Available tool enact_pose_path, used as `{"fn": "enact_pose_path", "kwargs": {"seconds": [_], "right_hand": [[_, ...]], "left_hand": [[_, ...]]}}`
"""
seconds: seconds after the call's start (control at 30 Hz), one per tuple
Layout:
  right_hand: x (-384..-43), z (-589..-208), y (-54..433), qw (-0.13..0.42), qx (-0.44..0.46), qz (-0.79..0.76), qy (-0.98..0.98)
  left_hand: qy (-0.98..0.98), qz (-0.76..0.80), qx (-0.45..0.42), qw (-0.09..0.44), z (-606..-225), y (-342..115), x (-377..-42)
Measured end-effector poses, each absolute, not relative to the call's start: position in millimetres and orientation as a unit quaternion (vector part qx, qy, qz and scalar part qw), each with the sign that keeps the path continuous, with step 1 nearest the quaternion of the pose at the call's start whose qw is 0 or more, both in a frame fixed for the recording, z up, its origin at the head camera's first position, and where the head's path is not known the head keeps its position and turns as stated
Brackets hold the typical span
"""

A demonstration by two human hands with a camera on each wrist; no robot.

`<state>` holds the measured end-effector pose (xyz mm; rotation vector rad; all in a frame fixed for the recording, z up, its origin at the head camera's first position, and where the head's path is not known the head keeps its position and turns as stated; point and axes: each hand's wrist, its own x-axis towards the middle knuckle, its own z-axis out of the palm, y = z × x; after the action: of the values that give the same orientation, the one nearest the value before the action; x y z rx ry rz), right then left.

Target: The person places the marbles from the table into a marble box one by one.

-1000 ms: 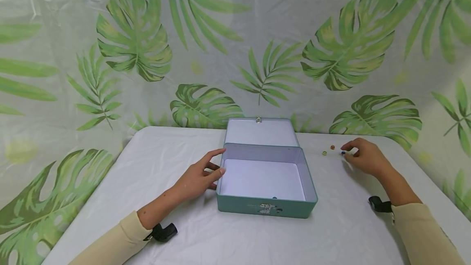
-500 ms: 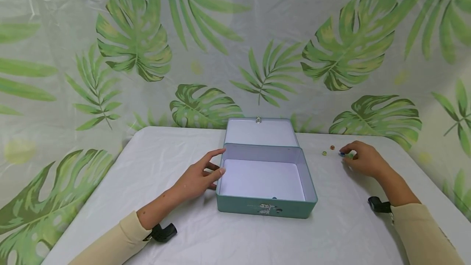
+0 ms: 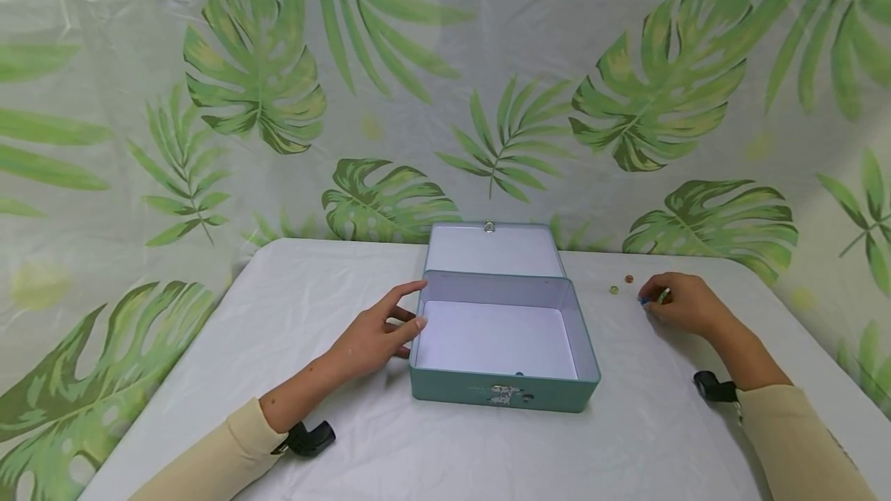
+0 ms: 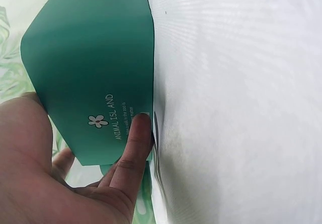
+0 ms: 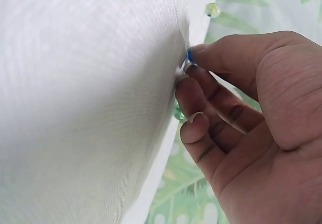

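A green tin box stands on the white table with its lid folded back. My left hand grips the box's left wall, thumb over the rim and other fingers along the outside; the left wrist view shows one fingertip low on the lettered wall. My right hand pinches a small blue marble between thumb and index finger, close over the cloth. A green marble shows beside its middle and ring fingers, partly hidden. Inside the box, a dark blue marble lies by the front wall.
A yellow-green marble and an orange-brown marble lie on the table between box and right hand. A leaf-patterned sheet hangs behind the table's back edge. Both wrists wear black cameras.
My right hand has drawn slightly towards me and left with the blue marble, its fingers closing around it. The green marble has come into sight by that hand. The left hand has kept still.
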<state>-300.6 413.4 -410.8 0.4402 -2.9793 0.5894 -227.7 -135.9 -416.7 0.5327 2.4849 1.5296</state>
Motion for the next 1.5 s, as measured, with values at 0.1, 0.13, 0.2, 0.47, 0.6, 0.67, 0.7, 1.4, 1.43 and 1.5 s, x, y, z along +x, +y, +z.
{"fn": "enact_pose_path", "kwargs": {"seconds": [0.1, 0.13, 0.2, 0.47, 0.6, 0.67, 0.7, 1.4, 1.43, 1.5], "right_hand": [[-300.5, -411.5, 412.7, 0.033, 0.148, 0.198, -0.968], [-300.5, -411.5, 412.3, 0.032, 0.150, 0.200, -0.968], [-300.8, -411.2, 411.2, 0.028, 0.156, 0.203, -0.966], [-300.5, -404.4, 400.0, 0.037, 0.175, 0.203, -0.963], [-296.5, -396.9, 388.9, 0.044, 0.190, 0.210, -0.958], [-294.0, -393.1, 383.2, 0.047, 0.198, 0.214, -0.955], [-292.6, -391.2, 380.4, 0.049, 0.200, 0.216, -0.954], [-267.0, -364.8, 331.2, 0.127, 0.280, 0.241, -0.920], [-266.7, -364.5, 329.7, 0.134, 0.284, 0.239, -0.919], [-266.1, -364.3, 327.0, 0.151, 0.293, 0.239, -0.913]], "left_hand": [[0.834, 0.514, 0.179, 0.087, -417.2, -135.7, -228.5], [0.834, 0.514, 0.179, 0.087, -417.4, -135.7, -228.8], [0.833, 0.516, 0.179, 0.088, -418.0, -135.5, -229.3], [0.830, 0.522, 0.174, 0.089, -418.7, -134.7, -229.9], [0.829, 0.523, 0.176, 0.091, -418.4, -134.5, -229.9], [0.829, 0.523, 0.177, 0.091, -418.4, -134.6, -229.9], [0.829, 0.522, 0.176, 0.091, -418.3, -134.7, -229.7], [0.834, 0.514, 0.178, 0.086, -418.6, -136.5, -226.5], [0.834, 0.515, 0.179, 0.086, -418.3, -136.4, -226.4], [0.834, 0.515, 0.180, 0.085, -417.6, -136.1, -226.1]]}}
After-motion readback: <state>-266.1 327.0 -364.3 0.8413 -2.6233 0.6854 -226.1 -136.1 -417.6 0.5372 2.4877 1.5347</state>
